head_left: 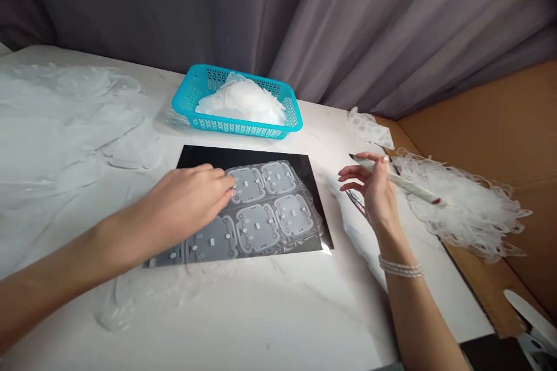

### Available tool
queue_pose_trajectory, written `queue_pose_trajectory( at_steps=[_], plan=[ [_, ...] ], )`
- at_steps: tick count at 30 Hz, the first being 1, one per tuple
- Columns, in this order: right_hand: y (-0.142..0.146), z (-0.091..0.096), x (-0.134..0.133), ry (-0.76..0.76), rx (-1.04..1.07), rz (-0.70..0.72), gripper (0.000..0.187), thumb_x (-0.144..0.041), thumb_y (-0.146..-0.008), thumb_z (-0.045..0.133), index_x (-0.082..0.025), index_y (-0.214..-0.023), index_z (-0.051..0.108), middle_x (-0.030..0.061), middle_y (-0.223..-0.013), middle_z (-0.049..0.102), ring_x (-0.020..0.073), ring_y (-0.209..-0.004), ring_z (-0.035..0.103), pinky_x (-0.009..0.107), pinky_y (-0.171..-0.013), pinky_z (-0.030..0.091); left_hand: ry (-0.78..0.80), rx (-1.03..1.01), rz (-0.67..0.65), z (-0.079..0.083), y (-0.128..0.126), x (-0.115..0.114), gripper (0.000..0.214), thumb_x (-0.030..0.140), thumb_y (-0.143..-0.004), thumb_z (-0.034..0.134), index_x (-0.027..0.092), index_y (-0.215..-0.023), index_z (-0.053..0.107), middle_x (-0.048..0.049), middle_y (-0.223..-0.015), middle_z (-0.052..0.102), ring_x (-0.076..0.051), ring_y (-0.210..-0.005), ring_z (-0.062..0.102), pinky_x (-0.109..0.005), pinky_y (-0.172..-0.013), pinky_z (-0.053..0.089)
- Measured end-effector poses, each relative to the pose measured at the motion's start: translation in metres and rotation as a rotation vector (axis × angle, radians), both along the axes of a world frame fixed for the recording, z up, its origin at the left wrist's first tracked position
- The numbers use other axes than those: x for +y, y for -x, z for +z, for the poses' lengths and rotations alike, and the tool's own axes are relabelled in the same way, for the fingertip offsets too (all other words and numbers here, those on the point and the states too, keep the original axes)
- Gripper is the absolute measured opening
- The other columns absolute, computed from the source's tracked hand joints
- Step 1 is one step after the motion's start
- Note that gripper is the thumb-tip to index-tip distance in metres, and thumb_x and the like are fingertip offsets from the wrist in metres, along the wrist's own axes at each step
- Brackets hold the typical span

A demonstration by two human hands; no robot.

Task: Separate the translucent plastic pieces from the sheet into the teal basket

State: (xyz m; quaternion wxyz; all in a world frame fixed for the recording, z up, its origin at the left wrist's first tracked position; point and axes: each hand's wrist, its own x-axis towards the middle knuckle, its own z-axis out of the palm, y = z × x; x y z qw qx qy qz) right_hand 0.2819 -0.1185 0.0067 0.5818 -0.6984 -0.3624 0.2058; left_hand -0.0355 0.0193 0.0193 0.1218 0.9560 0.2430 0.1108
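A black mat (pixel 209 157) lies on the white table, with a clear plastic sheet of moulded rounded pieces (pixel 265 208) on it. My left hand (pixel 187 200) rests on the sheet's left part, fingers curled down and pressing near one piece. My right hand (pixel 376 188) hovers to the right of the mat. It holds a slim pale pen-like tool (pixel 407 184), whose tip points left; the other fingers are spread.
A turquoise basket (pixel 204 123) heaped with clear plastic pieces stands behind the mat. Clear plastic scraps lie on the table at left (pixel 87 127). A tangle of clear offcuts (pixel 470 208) sits in a cardboard box (pixel 500 127) at right. Grey curtains hang behind.
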Motion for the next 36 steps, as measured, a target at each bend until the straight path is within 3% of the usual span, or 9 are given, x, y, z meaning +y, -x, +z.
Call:
queue_pose_trajectory(
  at_steps=[5,10,16,20,23,28,36],
  plan=[
    [0.0,0.004,-0.003,-0.046,0.03,-0.065,0.046,-0.062,-0.094,0.044,-0.027,-0.118,0.063,0.0023,-0.084,0.057,0.0187,-0.084,0.063,0.027,-0.06,0.056,-0.208,0.043,-0.163,-0.028,-0.025,-0.017,0.033,0.024,-0.098,0.042,0.016,-0.12,0.064,-0.0156,-0.13,0.063,-0.03,-0.118,0.061,-0.042,-0.093,0.051],
    [0.0,-0.007,0.0,-0.054,0.049,-0.112,0.037,-0.052,-0.091,0.058,-0.023,-0.113,0.067,0.0036,-0.089,0.061,0.0182,-0.087,0.064,0.027,-0.064,0.057,-0.278,0.051,-0.253,-0.045,-0.03,-0.012,0.045,0.031,-0.1,0.04,0.011,-0.139,0.051,-0.0191,-0.15,0.047,-0.032,-0.141,0.041,-0.05,-0.116,0.033],
    [0.016,-0.005,0.005,-0.054,0.069,-0.115,0.03,-0.047,-0.09,0.062,-0.02,-0.102,0.068,0.0046,-0.081,0.067,0.0211,-0.083,0.071,0.031,-0.067,0.058,-0.234,0.036,-0.271,-0.052,-0.029,-0.005,0.051,0.034,-0.101,0.038,0.007,-0.144,0.046,-0.0188,-0.154,0.041,-0.03,-0.144,0.036,-0.047,-0.12,0.029],
    [0.042,0.011,0.012,-0.041,0.049,-0.08,0.027,-0.044,-0.089,0.064,-0.02,-0.101,0.068,0.0065,-0.084,0.071,0.0246,-0.09,0.073,0.039,-0.079,0.06,-0.207,-0.001,-0.259,-0.056,-0.029,-0.006,0.051,0.035,-0.101,0.038,0.009,-0.144,0.045,-0.0177,-0.155,0.041,-0.028,-0.144,0.037,-0.045,-0.119,0.03],
    [0.07,0.015,0.024,0.006,-0.001,0.021,0.025,-0.042,-0.089,0.065,-0.02,-0.099,0.069,0.0065,-0.084,0.073,0.0232,-0.085,0.073,0.04,-0.081,0.059,-0.212,-0.021,-0.255,-0.057,-0.029,-0.007,0.049,0.033,-0.1,0.039,0.008,-0.142,0.047,-0.0192,-0.153,0.043,-0.03,-0.143,0.039,-0.046,-0.118,0.032],
    [0.109,0.001,0.04,0.156,-0.245,0.249,0.023,-0.041,-0.094,0.057,-0.02,-0.093,0.069,0.0058,-0.085,0.071,0.0201,-0.08,0.069,0.032,-0.07,0.053,-0.209,-0.046,-0.242,-0.055,-0.031,-0.008,0.046,0.03,-0.099,0.039,0.005,-0.135,0.053,-0.0221,-0.149,0.047,-0.032,-0.141,0.041,-0.047,-0.117,0.033],
    [0.115,-0.011,0.038,0.208,-0.394,0.307,0.024,-0.037,-0.098,0.049,-0.022,-0.096,0.067,0.0056,-0.088,0.07,0.0201,-0.079,0.066,0.033,-0.068,0.05,-0.208,-0.043,-0.233,-0.056,-0.031,-0.009,0.048,0.032,-0.099,0.039,0.005,-0.136,0.051,-0.0205,-0.151,0.045,-0.032,-0.141,0.04,-0.047,-0.118,0.03]
  ],
)
